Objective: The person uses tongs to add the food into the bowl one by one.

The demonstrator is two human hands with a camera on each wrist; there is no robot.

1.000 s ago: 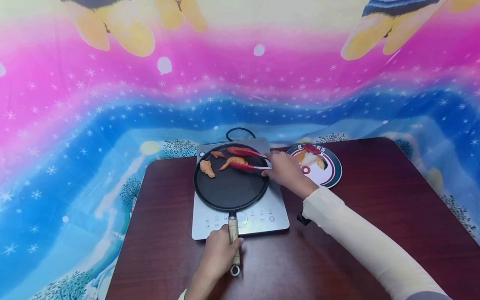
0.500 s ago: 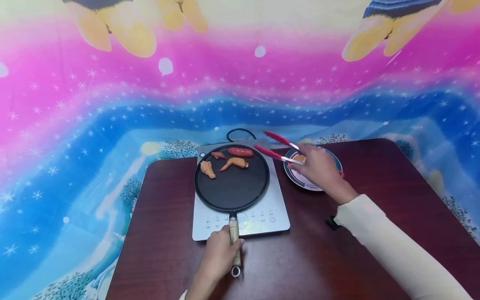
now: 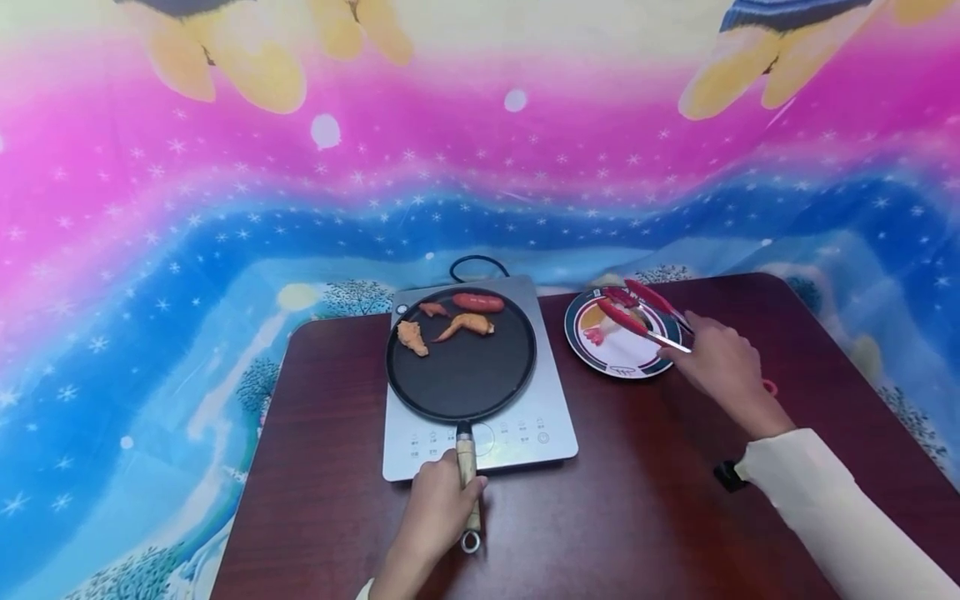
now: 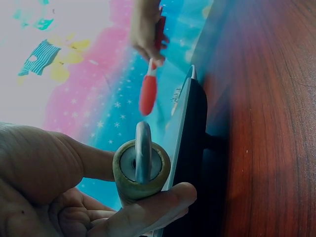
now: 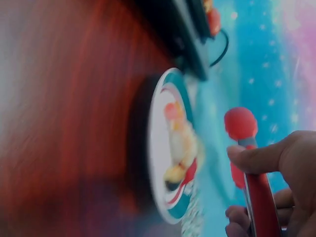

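Note:
My left hand (image 3: 438,498) grips the wood-look handle (image 3: 467,467) of a flat black frying pan (image 3: 465,375). In the pan lie a sausage (image 3: 478,302), a chicken wing (image 3: 469,323), a fried drumstick (image 3: 412,338) and a small reddish piece (image 3: 432,309). My right hand (image 3: 718,360) holds red-tipped tongs (image 3: 649,333), their arms spread apart with nothing between the tips. The tips hang over a plate (image 3: 622,367) with a green rim and several food pieces (image 5: 181,143) on it. In the left wrist view the metal ring (image 4: 143,153) at the handle's end shows up close.
The pan sits on a silver induction cooker (image 3: 555,442), its touch controls along the front edge. A black cord (image 3: 480,258) loops behind it. The dark red wooden table (image 3: 322,467) ends against a patterned cloth backdrop (image 3: 450,183).
The tongs let go of the sausage, which stays in the pan. My right hand moved right with them, from the pan to over the plate. My left hand stays on the handle.

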